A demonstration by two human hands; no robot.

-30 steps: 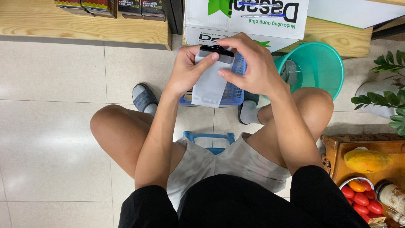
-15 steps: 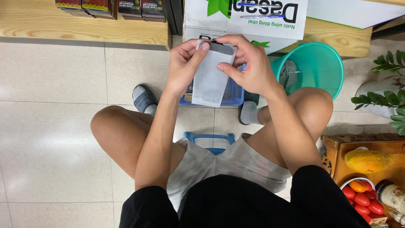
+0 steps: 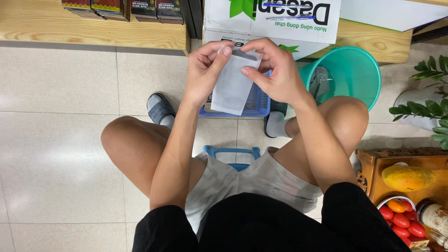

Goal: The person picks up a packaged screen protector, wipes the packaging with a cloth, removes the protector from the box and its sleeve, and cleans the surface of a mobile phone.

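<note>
Seated low on a blue stool, knees spread, both arms stretched forward over the tiled floor. Held up between the two hands: a small translucent plastic pouch, pale and flat, hanging down from its top edge above a blue wire basket on the floor between the feet. Left hand at the pouch's upper left corner, thumb and forefinger closed and pinching the top edge. Right hand at the upper right, fingers closed on the same edge, thumb pressed against the front face of the pouch. Both hands close together, almost touching at the top of the pouch.

Just beyond the hands, at the far side: a white cardboard box with green and blue print, resting against a low wooden shelf. Dark packages lined up on the shelf at far left. To the right of the basket, a teal plastic bin, with something clear inside, too unclear to tell. Grey slippers on both feet, the left one plainly visible. At far right, green leaves of a plant. Near right corner: a wooden tray holding a yellow-orange fruit and a bowl of small red tomatoes.
</note>
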